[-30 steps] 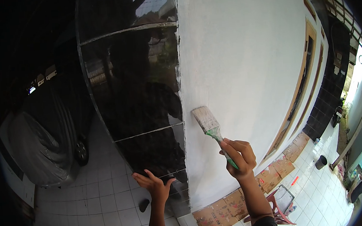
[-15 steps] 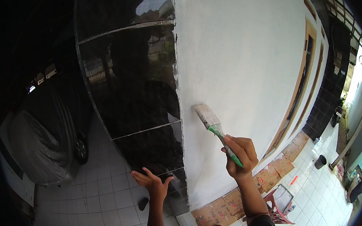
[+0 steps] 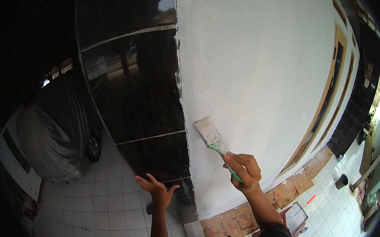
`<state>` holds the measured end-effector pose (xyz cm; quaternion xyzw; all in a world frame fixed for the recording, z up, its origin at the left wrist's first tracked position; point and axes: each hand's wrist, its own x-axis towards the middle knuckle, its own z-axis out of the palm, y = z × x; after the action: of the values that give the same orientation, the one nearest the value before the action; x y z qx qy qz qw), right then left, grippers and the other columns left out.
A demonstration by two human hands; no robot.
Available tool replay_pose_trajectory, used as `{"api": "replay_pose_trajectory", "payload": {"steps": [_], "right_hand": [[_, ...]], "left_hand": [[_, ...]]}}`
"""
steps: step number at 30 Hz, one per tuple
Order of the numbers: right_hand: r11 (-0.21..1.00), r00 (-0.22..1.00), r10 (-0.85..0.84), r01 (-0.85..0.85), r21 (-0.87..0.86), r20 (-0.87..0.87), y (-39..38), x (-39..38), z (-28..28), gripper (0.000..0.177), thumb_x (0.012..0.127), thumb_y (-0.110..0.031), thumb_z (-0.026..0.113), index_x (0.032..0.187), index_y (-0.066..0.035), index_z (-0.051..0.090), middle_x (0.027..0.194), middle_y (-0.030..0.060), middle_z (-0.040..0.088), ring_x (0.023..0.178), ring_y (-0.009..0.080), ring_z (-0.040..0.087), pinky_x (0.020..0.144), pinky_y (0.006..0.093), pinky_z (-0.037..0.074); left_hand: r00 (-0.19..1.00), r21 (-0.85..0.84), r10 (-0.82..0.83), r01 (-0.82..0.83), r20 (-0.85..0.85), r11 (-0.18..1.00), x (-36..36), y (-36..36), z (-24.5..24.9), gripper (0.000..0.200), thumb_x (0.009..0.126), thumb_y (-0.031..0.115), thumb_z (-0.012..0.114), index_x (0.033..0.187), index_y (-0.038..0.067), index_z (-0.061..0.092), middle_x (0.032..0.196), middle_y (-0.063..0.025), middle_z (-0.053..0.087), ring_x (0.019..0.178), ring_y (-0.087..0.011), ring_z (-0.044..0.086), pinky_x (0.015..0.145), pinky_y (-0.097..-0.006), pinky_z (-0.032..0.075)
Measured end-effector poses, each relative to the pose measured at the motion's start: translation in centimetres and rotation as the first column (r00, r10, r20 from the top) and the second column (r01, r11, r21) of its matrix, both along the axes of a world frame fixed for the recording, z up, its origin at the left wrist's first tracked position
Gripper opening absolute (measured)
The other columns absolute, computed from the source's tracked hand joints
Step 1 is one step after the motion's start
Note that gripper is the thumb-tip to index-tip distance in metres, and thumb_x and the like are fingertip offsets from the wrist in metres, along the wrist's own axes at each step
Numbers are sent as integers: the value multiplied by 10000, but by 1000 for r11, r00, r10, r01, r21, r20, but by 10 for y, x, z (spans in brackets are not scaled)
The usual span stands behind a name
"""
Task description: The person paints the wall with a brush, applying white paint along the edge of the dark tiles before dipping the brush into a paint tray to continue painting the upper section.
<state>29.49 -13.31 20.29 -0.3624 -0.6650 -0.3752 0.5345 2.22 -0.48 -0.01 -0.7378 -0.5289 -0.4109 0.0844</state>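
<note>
My right hand [image 3: 245,171] is closed round the green handle of a paintbrush [image 3: 211,135]. The brush is tilted up and to the left, its whitish bristles at the white wall [image 3: 256,72], close to the edge of the black tiles [image 3: 141,95]. Lower left, my left hand [image 3: 158,190] rests with fingers spread against the lower part of the black tiled column; it holds nothing. Uneven white paint marks the border between tiles and wall.
Flattened cardboard [image 3: 225,224] lies along the wall's foot. Beyond it are a paint tray [image 3: 295,217], an orange-red tool [image 3: 311,199] and a dark bucket [image 3: 341,181]. A covered car [image 3: 49,143] stands left; a wood-framed window [image 3: 326,98] is at right.
The brush and my right hand have shifted slightly left, with the brush nearer the tile edge. The head view has turned a little. My left hand stays against the tiles.
</note>
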Motion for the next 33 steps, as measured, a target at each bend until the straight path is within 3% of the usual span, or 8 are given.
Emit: {"api": "replay_pose_trajectory", "payload": {"steps": [3,4,6,9,21,26,28,33], "right_hand": [[996,993,87,-89,-18,-74,-13,6,8,435,652,93,773,1075,4,734,999,117,719,781,224,678,658,291,542],[980,964,173,-190,-67,-201,-14,8,15,385,686,90,775,1061,10,734,965,124,718,763,215,673,650,283,534],[922,866,280,-363,-135,-414,-16,14,30,256,785,60,770,1035,20,733,883,141,709,728,195,661,634,268,514],[804,691,343,-566,-182,-636,-17,21,39,207,841,45,749,1046,23,731,929,121,702,786,148,638,707,245,491],[693,464,347,-712,-111,-815,9,27,45,176,924,-8,707,1090,35,669,1044,85,693,883,99,624,786,238,499],[759,518,324,-642,-109,-792,23,21,39,158,917,-13,715,1062,33,671,1014,69,700,778,63,595,660,207,468],[859,687,380,-510,-38,-619,19,12,46,128,888,-12,738,998,26,685,964,80,711,710,57,573,593,199,432],[911,821,282,-392,-131,-497,12,-6,98,111,829,-8,763,913,16,694,866,58,722,617,46,552,539,202,411]], "left_hand": [[1000,-22,3,-3,0,1000,1,-3,-2,1546,608,704,799,1533,90,-277,1474,-360,-417,1421,-565,-278,1104,-741,-18],[1000,-34,18,-18,0,999,2,-3,-1,1551,605,696,805,1530,90,-283,1474,-355,-420,1422,-560,-281,1107,-737,-24],[1000,-31,1,-1,6,1000,1,-3,1,1534,621,689,800,1531,78,-273,1473,-364,-415,1418,-570,-279,1093,-748,-14],[999,-31,-23,24,29,999,2,-6,4,1517,637,676,799,1533,69,-264,1470,-369,-414,1412,-579,-282,1079,-760,-6],[999,-24,16,-15,34,1000,1,-3,-5,1529,609,718,791,1549,106,-248,1505,-315,-406,1437,-523,-286,1124,-720,-7],[999,-27,-5,6,39,1000,-1,-3,-6,1510,639,703,793,1546,97,-250,1502,-323,-405,1431,-531,-292,1121,-721,-10],[998,-17,-50,50,35,999,-3,-2,-7,1499,657,688,795,1542,90,-256,1492,-337,-407,1424,-540,-297,1114,-727,-18],[999,-31,-41,42,18,999,-2,-1,-10,1490,666,658,810,1544,81,-248,1482,-355,-409,1420,-553,-291,1094,-746,-16]]}}
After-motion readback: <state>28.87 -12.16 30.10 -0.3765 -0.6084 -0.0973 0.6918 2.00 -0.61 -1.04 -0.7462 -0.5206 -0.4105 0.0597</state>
